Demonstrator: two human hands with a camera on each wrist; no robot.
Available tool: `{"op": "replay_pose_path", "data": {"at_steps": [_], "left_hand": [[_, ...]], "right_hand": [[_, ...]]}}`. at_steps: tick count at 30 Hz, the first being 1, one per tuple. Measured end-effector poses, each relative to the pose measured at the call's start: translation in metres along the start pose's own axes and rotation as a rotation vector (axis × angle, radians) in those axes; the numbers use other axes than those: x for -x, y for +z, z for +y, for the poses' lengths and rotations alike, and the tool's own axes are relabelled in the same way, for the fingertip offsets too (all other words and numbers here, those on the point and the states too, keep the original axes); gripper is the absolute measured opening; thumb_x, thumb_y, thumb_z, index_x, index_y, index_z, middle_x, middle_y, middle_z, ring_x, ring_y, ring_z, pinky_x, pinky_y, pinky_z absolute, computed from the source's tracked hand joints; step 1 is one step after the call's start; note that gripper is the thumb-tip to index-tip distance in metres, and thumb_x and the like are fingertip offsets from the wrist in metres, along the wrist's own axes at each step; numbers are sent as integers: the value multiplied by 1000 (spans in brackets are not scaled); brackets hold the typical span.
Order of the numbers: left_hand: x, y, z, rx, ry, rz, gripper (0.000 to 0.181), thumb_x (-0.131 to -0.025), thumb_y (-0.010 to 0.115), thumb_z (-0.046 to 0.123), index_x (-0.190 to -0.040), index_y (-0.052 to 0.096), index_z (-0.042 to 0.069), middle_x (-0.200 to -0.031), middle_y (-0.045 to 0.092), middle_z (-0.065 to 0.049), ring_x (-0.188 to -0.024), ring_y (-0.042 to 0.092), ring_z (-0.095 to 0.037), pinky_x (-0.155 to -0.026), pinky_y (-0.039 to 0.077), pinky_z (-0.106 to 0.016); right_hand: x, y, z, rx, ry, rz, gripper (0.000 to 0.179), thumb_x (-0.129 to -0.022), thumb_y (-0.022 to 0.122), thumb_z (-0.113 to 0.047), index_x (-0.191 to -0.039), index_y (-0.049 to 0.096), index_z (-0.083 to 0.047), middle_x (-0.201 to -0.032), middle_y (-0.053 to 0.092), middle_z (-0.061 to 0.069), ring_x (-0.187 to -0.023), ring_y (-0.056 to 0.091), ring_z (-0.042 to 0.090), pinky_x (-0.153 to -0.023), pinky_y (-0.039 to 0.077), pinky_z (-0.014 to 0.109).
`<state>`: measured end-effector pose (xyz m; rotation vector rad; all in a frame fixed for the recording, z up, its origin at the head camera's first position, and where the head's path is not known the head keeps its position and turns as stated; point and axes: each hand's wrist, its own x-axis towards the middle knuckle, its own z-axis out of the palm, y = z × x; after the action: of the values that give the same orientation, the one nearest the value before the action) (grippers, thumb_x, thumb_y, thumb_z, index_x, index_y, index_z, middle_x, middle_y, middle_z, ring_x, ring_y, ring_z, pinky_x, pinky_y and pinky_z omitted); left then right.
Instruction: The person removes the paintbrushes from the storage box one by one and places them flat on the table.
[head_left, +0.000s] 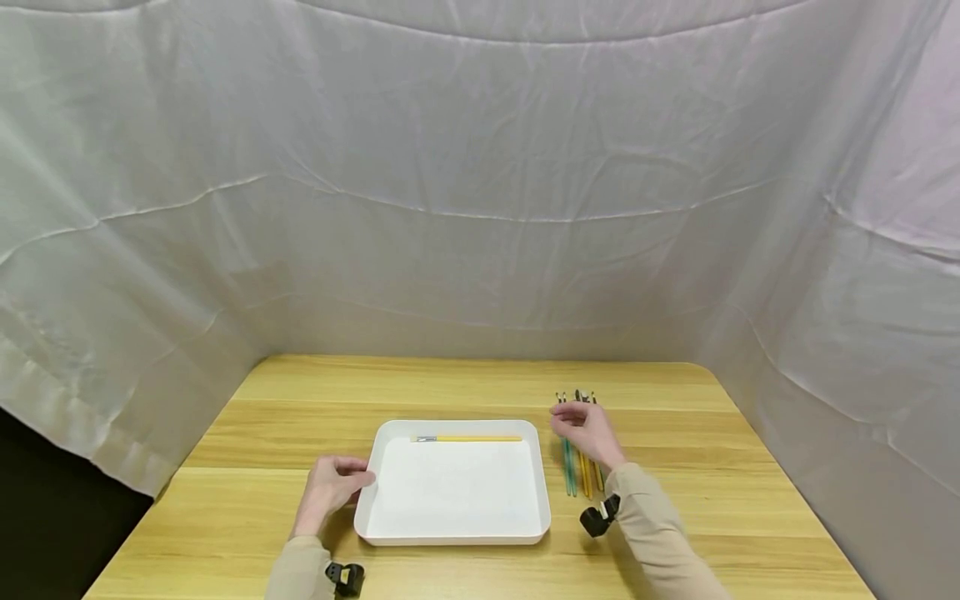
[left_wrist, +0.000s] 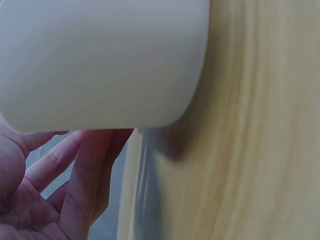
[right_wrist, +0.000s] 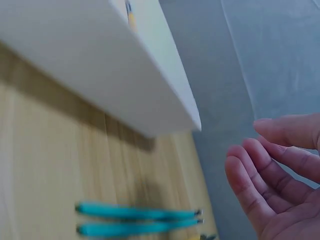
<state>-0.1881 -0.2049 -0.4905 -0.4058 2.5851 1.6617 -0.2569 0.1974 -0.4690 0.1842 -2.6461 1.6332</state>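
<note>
A white rectangular tray (head_left: 457, 496) lies on the table, with one yellow-handled paintbrush (head_left: 480, 438) along its far side. My left hand (head_left: 330, 486) grips the tray's left side, its thumb over the rim. In the left wrist view, the tray wall (left_wrist: 105, 65) hides those fingertips. Above a group of paintbrushes right of the tray, my right hand (head_left: 588, 431) hovers with relaxed, slightly bent fingers and nothing between them. Two teal-handled paintbrushes (head_left: 567, 471) lie on that group's left, beside several yellow-handled paintbrushes (head_left: 586, 482), partly hidden by the hand.
The wooden table (head_left: 300, 408) extends around the tray and brushes. Pale grey cloth (head_left: 480, 267) hangs behind the table and along both sides. A dark area (head_left: 52, 508) shows beyond the left edge.
</note>
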Motion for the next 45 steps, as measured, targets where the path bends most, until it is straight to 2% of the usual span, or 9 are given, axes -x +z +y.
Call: {"op": "replay_pose_path", "data": {"at_steps": [5,13,24,31,39,45], "left_hand": [[1,0,0,5,-4,1,31,-80,72,1,-108,69,-14,-100,73,-27,-75,70,-18,-67,64,-34],[0,0,-2,3,-11,-5,32,-80,72,2,-108,70,-13,-102,73,-27,-75,70,-18,-68,63,-35],[0,0,-2,8,-12,-6,32,-80,73,2,-109,69,-13,-103,72,-27,-77,70,-18,-68,63,-34],[1,0,-1,5,-12,-3,31,-80,73,2,-108,69,-13,-102,73,-26,-76,70,-18,-68,63,-34],[1,0,-1,1,-12,-4,31,-81,72,2,-107,69,-13,-101,73,-26,-75,69,-18,-68,63,-34],[0,0,-1,-4,-11,-4,31,-81,72,3,-108,69,-13,-102,72,-27,-74,69,-17,-67,63,-34]], "right_hand": [[1,13,-13,-31,-25,-56,26,-92,70,-8,-114,70,4,-110,73,21,-94,69,18,-81,58,23],[3,30,-27,-64,-44,-167,28,-92,70,-10,-117,70,3,-111,73,19,-95,69,15,-86,59,28],[-1,54,-40,-51,-114,-352,36,-94,68,-9,-124,64,10,-119,69,28,-104,70,28,-94,59,33],[-8,67,-46,33,-185,-430,35,-94,67,-8,-123,64,11,-118,70,27,-107,70,33,-94,59,33],[-15,82,-51,117,-145,-492,36,-92,70,-10,-125,65,6,-121,71,22,-111,69,32,-97,58,37],[-20,92,-56,176,-145,-549,37,-93,69,-10,-126,64,7,-126,69,22,-117,67,34,-101,57,39]]}}
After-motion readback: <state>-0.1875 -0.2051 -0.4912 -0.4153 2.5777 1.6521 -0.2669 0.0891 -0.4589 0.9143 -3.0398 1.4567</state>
